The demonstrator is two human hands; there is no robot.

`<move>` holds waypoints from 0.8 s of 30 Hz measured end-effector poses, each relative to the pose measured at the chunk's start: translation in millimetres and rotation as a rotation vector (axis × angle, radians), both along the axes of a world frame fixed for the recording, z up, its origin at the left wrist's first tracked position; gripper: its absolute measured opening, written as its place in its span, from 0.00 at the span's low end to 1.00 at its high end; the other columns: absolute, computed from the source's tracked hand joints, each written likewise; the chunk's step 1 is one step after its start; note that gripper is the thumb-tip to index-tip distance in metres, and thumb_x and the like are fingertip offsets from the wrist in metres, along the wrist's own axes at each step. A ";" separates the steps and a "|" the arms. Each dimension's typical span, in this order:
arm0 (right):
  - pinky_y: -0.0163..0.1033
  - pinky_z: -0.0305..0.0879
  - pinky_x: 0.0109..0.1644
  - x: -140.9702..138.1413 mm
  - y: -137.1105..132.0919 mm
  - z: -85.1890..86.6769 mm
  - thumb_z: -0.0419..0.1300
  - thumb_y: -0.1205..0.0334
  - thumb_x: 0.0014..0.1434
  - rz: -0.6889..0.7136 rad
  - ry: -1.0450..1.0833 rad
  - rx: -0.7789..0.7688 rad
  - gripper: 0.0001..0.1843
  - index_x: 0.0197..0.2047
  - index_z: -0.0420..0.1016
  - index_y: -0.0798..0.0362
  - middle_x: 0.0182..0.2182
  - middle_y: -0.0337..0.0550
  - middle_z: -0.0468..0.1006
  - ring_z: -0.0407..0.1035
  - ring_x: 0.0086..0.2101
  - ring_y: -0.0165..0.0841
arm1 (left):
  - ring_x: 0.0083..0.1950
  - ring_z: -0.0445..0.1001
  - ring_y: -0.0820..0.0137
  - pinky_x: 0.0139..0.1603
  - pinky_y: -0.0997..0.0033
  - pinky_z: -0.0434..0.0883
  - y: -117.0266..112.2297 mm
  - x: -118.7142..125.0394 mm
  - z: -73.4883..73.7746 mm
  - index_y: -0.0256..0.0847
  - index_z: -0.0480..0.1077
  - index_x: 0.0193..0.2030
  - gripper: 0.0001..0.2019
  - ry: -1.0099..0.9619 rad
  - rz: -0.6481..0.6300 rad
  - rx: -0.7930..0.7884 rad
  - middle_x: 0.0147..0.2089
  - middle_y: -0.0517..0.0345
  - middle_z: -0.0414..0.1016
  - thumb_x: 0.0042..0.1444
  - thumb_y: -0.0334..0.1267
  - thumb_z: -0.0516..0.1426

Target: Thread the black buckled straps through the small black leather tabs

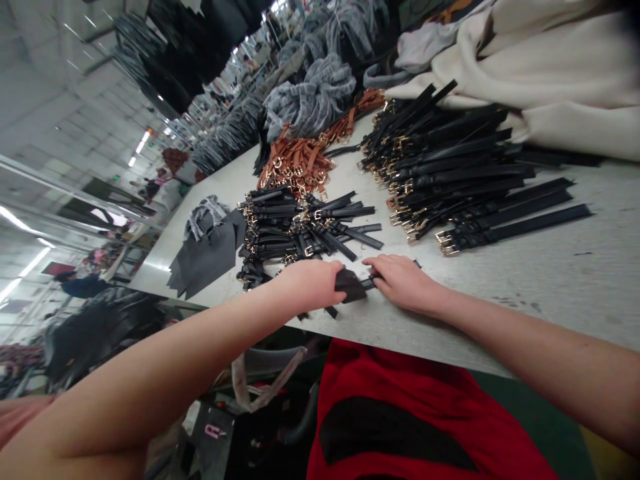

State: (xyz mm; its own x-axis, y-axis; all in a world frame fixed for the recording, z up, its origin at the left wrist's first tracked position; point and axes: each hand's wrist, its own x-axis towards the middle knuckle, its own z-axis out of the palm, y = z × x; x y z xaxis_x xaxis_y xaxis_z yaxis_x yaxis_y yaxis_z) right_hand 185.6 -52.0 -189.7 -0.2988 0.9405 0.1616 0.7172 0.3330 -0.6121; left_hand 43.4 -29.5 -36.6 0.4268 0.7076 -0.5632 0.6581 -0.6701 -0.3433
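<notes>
Pinching a small black leather piece (351, 285), left hand (309, 283) grip closed on it, right hand (404, 280) flat on its strap end.

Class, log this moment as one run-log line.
left hand: holds black piece | right hand: on black strap | table: strap piles
</notes>
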 end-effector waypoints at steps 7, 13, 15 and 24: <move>0.41 0.56 0.44 1.0 -0.8 3.9 0.50 0.68 0.52 0.006 -0.029 -0.023 0.22 0.52 0.64 0.57 0.40 0.48 0.72 0.64 0.41 0.38 | 0.40 0.73 0.62 0.37 0.67 0.68 -0.6 6.2 0.0 0.42 0.64 0.46 0.21 -0.010 -0.017 -0.004 0.38 0.52 0.75 0.50 0.52 0.49; 0.41 0.55 0.44 0.9 -0.5 4.9 0.50 0.69 0.53 -0.009 -0.021 -0.011 0.22 0.52 0.64 0.56 0.42 0.48 0.72 0.64 0.42 0.38 | 0.39 0.74 0.61 0.37 0.66 0.68 -0.2 8.3 3.7 0.41 0.65 0.43 0.19 0.046 -0.008 0.014 0.37 0.51 0.75 0.49 0.51 0.50; 0.41 0.55 0.44 1.1 -0.4 5.0 0.50 0.69 0.52 -0.004 -0.030 -0.017 0.22 0.52 0.64 0.56 0.41 0.48 0.72 0.64 0.41 0.38 | 0.39 0.74 0.61 0.36 0.66 0.68 -0.6 9.8 3.3 0.42 0.65 0.44 0.20 0.021 -0.017 0.011 0.37 0.52 0.75 0.49 0.52 0.49; 0.41 0.55 0.45 0.9 1.0 1.4 0.50 0.69 0.53 -0.007 -0.018 -0.004 0.22 0.52 0.64 0.55 0.42 0.47 0.72 0.64 0.42 0.38 | 0.39 0.74 0.61 0.37 0.65 0.69 0.1 5.2 2.6 0.42 0.65 0.44 0.20 0.035 0.015 0.012 0.38 0.51 0.75 0.49 0.52 0.49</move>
